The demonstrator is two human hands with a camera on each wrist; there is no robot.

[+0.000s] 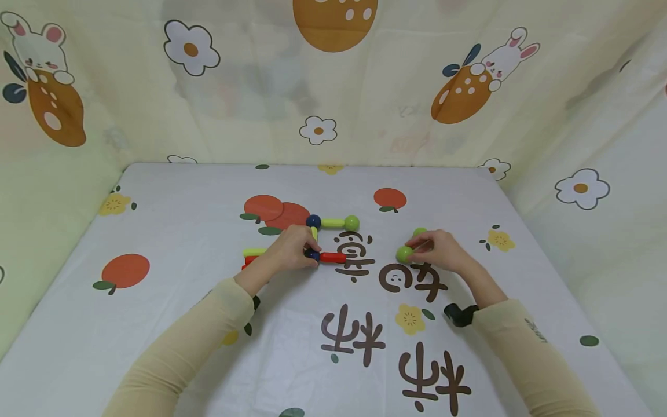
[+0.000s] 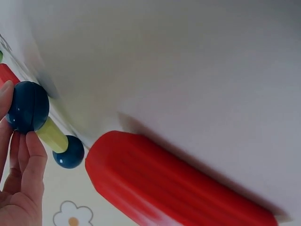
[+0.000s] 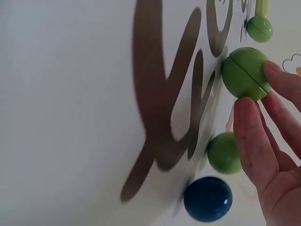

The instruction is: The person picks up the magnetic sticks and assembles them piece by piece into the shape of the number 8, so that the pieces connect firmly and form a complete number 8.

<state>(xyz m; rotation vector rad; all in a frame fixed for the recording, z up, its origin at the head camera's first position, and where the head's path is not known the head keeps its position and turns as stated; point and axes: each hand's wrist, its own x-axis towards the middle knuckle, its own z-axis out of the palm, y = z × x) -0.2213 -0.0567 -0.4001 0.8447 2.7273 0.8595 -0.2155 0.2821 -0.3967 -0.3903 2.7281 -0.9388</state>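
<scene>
My left hand pinches a dark blue ball between thumb and fingers. From that ball a red rod points right, and a short yellow-green rod runs back to a second blue ball. Another yellow-green rod links this far ball to a green ball. To the right, apart from the joined pieces, my right hand holds a loose green ball by its fingertips. Behind that hand are another green ball and a blue ball.
Left of my left hand lie spare rods, among them a yellow-green rod and a red rod. A printed white cloth covers the table, with a patterned curtain behind it.
</scene>
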